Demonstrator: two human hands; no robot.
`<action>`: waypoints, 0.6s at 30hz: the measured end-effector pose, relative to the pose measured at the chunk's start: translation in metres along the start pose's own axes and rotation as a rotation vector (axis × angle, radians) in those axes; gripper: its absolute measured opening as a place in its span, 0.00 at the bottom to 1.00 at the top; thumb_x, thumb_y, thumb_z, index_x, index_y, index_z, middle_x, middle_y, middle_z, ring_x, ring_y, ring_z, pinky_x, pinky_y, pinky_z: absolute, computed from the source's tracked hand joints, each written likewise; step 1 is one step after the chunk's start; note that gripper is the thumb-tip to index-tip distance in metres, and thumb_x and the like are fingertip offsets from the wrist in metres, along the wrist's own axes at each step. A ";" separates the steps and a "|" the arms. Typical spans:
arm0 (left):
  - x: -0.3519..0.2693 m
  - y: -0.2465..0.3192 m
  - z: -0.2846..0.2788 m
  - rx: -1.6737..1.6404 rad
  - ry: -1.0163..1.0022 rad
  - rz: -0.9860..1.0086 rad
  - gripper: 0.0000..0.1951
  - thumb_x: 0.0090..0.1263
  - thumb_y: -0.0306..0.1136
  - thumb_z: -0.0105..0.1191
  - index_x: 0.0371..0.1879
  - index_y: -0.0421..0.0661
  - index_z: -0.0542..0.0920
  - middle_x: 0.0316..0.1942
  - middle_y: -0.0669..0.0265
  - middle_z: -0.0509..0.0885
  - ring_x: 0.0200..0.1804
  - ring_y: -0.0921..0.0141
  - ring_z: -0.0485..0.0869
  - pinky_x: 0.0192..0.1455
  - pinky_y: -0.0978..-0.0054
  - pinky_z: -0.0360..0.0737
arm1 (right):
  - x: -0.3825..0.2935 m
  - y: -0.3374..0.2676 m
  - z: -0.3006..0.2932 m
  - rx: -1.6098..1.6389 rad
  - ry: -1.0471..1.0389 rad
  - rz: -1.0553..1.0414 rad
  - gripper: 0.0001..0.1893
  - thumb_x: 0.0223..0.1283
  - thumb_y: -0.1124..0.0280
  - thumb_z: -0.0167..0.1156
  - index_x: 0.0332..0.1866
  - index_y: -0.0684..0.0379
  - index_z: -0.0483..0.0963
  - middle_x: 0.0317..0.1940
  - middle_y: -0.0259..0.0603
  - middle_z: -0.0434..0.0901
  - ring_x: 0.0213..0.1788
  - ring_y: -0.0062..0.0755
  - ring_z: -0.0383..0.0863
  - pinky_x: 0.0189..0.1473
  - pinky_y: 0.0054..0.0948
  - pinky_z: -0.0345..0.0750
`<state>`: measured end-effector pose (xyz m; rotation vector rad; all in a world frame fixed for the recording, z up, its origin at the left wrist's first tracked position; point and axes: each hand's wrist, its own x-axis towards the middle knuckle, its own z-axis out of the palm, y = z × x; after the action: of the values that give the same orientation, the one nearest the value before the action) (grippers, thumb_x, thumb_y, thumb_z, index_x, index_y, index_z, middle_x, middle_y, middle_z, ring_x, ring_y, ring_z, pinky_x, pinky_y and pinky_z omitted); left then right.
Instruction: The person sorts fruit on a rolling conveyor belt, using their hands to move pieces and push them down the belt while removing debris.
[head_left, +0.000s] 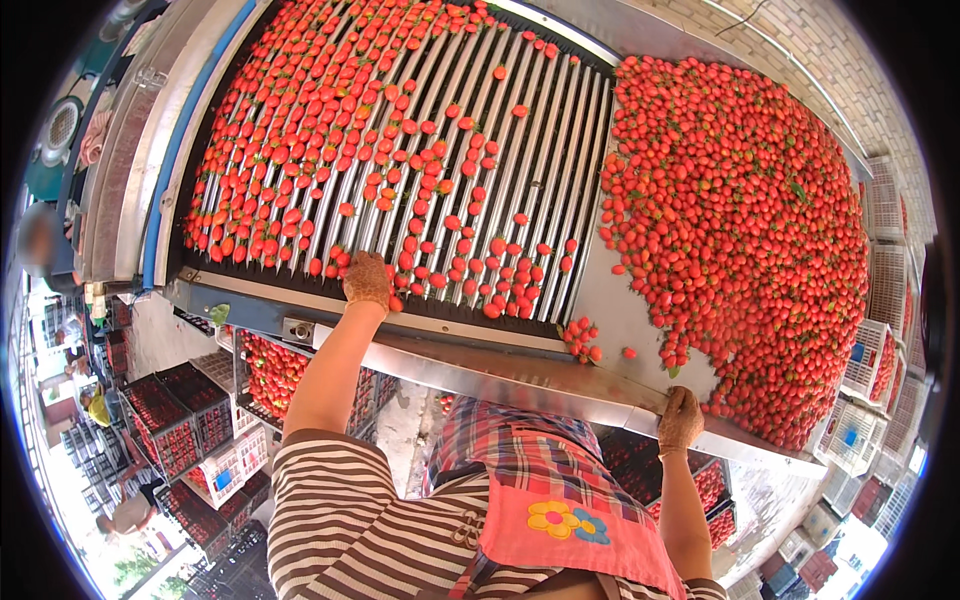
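Observation:
Red cherry tomatoes (300, 112) lie scattered over a metal roller conveyor (525, 172), thickest towards the far left. My left hand (367, 281), in a brownish mesh-patterned glove, rests at the conveyor's near edge among a few tomatoes; its fingers are partly hidden, so whether it holds one is unclear. My right hand (681, 420), gloved alike, is bent over the near rim of a sheet-metal tray (619, 300), its fingertips hidden from view. A large heap of cherry tomatoes (750, 225) fills the tray's right part. A small cluster (581, 339) sits at the conveyor's near right corner.
A metal ledge (487, 382) runs along the near side, close to my apron. Crates of tomatoes (180, 412) are stacked below left, and white plastic crates (855, 435) stand at the right. A blue pipe (187, 127) borders the conveyor's left side. Other people are at the far left.

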<state>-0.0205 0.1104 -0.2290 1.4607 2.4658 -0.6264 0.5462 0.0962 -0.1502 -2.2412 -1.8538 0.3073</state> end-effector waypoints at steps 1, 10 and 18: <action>0.000 -0.002 0.003 -0.017 0.008 -0.020 0.12 0.66 0.31 0.53 0.47 0.44 0.78 0.48 0.58 0.77 0.47 0.62 0.83 0.45 0.69 0.84 | 0.001 0.000 -0.001 -0.010 -0.009 0.002 0.13 0.63 0.61 0.50 0.36 0.58 0.79 0.32 0.47 0.82 0.37 0.49 0.81 0.41 0.41 0.76; -0.029 -0.061 -0.039 -1.597 -0.147 -0.157 0.06 0.64 0.27 0.55 0.38 0.44 0.78 0.29 0.66 0.79 0.29 0.73 0.82 0.29 0.77 0.79 | 0.003 0.006 -0.003 -0.037 -0.054 0.000 0.15 0.63 0.60 0.49 0.36 0.58 0.79 0.33 0.48 0.82 0.38 0.51 0.81 0.42 0.43 0.76; -0.229 -0.314 0.008 -0.918 0.628 -0.862 0.17 0.65 0.42 0.57 0.50 0.49 0.77 0.39 0.58 0.82 0.39 0.63 0.83 0.43 0.65 0.82 | -0.001 -0.009 -0.001 -0.045 -0.112 -0.048 0.14 0.63 0.60 0.48 0.34 0.57 0.78 0.34 0.47 0.82 0.38 0.51 0.81 0.42 0.43 0.76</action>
<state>-0.1833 -0.2041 -0.0686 0.2052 3.0682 0.9421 0.5378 0.0965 -0.1465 -2.2474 -1.9867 0.3940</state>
